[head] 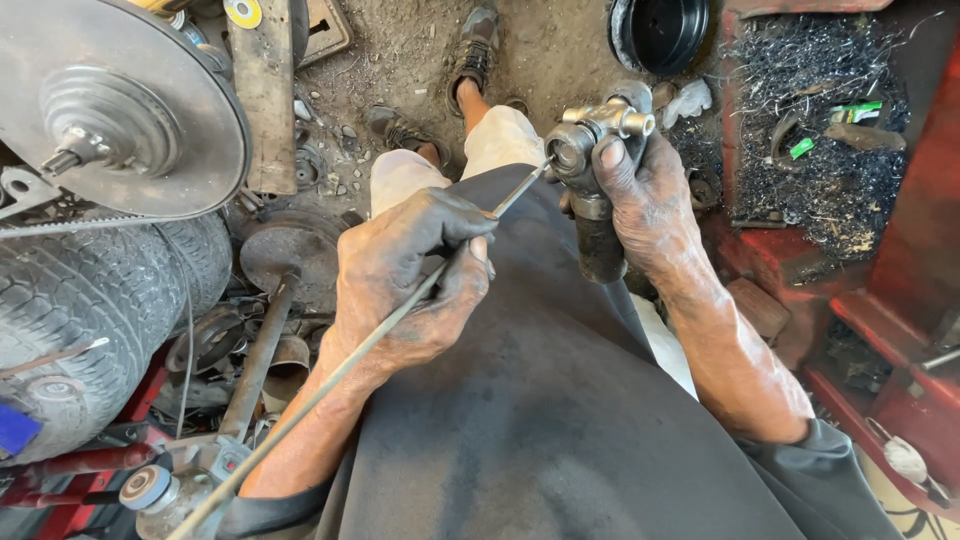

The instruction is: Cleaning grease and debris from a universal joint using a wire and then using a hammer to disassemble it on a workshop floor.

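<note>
Head view, near to far: dark grey apron (540, 420) fills the lower middle, pale trousers (440, 165) past it, sandalled feet (470, 60) on the dirt floor (560, 40). Left hand (415, 280), grease-black, is closed around a long thin steel rod (330, 375); fingers curled over, thumb pressing on top, so a clamped grip. Rod runs from the bottom left up to its tip at the open bore of a small grey cast-metal cylinder with a dark lower body (595, 180). Right hand (650, 205) is wrapped tight round that cylinder, thumb up near the bore, holding it upright above the right knee, well clear of the floor. I can't tell whether the tip is inside the bore or just at its mouth. My read for doing this well: keep the rod in line with the bore axis, feed with light pressure from the fingers, brace the right wrist on the thigh so the casting doesn't twist, avoid levering sideways and scoring the bore wall. Further left: worn black tyre (90, 320), large steel disc on a hub (120, 100), a rusty round plate on a shaft (285, 255). Far right: red metal frame (900, 260) with a pile of dark metal swarf (820, 130); black round tub (660, 30) at top.
</note>
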